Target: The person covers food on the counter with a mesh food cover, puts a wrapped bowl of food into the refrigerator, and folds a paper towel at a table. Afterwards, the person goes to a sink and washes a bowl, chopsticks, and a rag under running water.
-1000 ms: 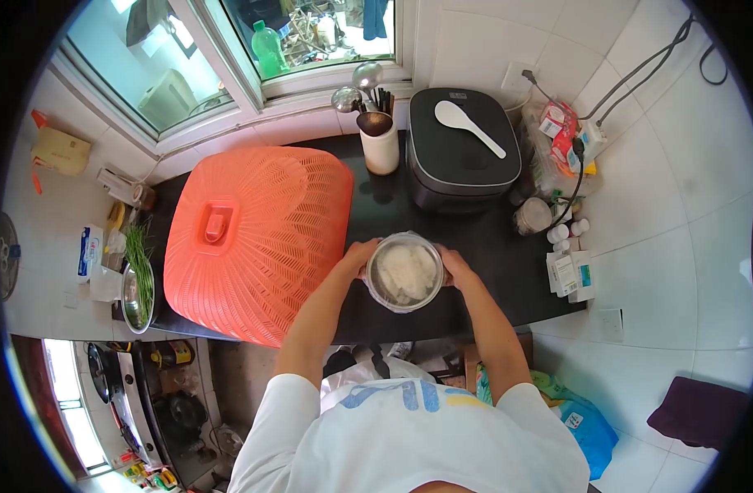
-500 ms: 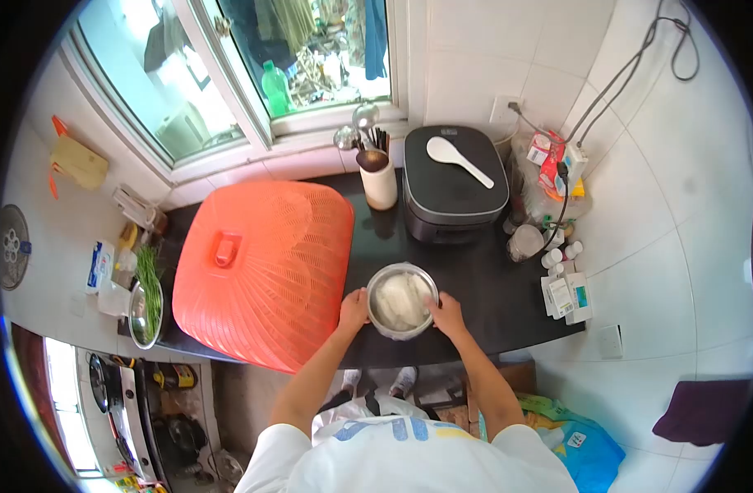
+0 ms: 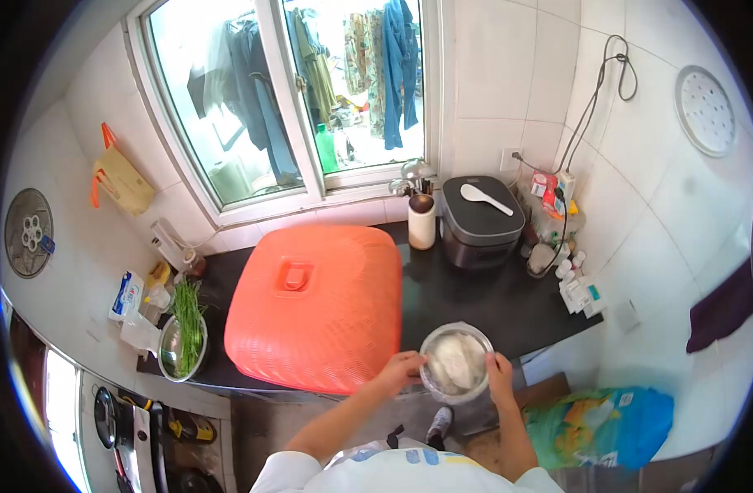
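Note:
I hold a round metal bowl [image 3: 452,398] between both hands at the front edge of the dark counter. Inside the bowl lies a pale, lumpy white mass [image 3: 457,361]; what it is I cannot make out, and a clear film seems to wrap the bowl's rim. The fingers of my left hand [image 3: 403,370] grip its left side, and my right hand [image 3: 500,378] grips the right side. Just left of the bowl sits a large orange mesh food cover [image 3: 319,312], its underside hidden.
On the dark counter [image 3: 434,287] stand a black rice cooker [image 3: 481,238] with a white rice paddle [image 3: 485,199] on top and a utensil holder [image 3: 422,223]. Left are greens [image 3: 187,324] in a metal bowl [image 3: 167,349]. Small boxes [image 3: 580,294] stand right; a bag [image 3: 607,427] lies below.
The bowl has come back toward me, from over the counter to its front edge, with both hands still on it. My view has shifted left and tilted up.

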The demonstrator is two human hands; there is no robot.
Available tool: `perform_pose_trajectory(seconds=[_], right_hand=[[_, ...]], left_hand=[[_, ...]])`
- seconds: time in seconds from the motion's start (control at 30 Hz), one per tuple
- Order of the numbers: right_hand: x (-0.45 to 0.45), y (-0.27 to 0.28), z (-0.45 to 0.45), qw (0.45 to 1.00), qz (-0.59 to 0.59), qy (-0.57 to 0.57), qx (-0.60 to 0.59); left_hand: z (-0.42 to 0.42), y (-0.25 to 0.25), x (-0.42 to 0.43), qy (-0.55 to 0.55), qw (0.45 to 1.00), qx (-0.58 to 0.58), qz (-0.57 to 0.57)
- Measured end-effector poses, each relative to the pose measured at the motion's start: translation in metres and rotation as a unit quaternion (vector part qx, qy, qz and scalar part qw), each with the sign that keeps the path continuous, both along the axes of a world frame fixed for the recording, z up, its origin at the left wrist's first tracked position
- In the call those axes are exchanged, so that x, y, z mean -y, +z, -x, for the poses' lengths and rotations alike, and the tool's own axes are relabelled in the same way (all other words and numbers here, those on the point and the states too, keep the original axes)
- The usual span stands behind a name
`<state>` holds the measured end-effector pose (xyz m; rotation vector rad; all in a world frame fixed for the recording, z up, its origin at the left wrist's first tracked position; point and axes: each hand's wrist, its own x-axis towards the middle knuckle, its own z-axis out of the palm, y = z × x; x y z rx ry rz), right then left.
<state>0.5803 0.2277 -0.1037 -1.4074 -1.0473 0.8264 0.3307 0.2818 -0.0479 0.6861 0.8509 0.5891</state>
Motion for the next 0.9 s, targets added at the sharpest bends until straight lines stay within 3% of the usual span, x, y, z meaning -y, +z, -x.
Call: perform_pose_trajectory(seconds=[0.1,0.17,0.23,0.3,0.5,0.6,0.7,0.8,0.83,0.9], right_hand=[[0.076,-0.018,0.048,0.997,0.02,-0.038,-0.065],[0.122,0.002,0.094,0.993,0.012,-0.101,-0.068],[0.167,-0.054,0.102,0.991,0.012,-0.134,-0.021],[0.208,0.003,0.124,0.984,0.134,-0.12,-0.009],[0.306,0.054,0.142,0.98,0.132,-0.147,-0.001],[0.373,0.018,0.115,0.966,0.154,-0.188,0.092],[0.45,0.016,0.095,0.921,0.187,-0.307,0.149],[0.543,0.01,0.054,0.912,0.209,-0.346,0.063],[0.58,-0.004,0.039,0.906,0.192,-0.363,0.1],[0.662,-0.031,0.0,0.887,0.16,-0.394,0.181]], left_hand=[[0.041,-0.017,0.042,-0.036,0.995,-0.069,-0.054],[0.063,-0.01,0.073,-0.031,0.992,-0.108,-0.056],[0.079,-0.04,0.099,-0.079,0.994,-0.08,0.017],[0.089,-0.064,0.126,-0.18,0.978,-0.054,0.088],[0.079,-0.067,0.207,-0.314,0.942,-0.029,0.117],[0.044,-0.05,0.248,-0.362,0.924,-0.019,0.119],[-0.002,-0.032,0.299,-0.444,0.892,-0.02,0.086],[-0.064,-0.023,0.367,-0.5,0.863,0.001,0.066],[-0.085,-0.025,0.398,-0.513,0.856,0.011,0.065],[-0.129,-0.057,0.465,-0.525,0.835,0.031,0.165]])
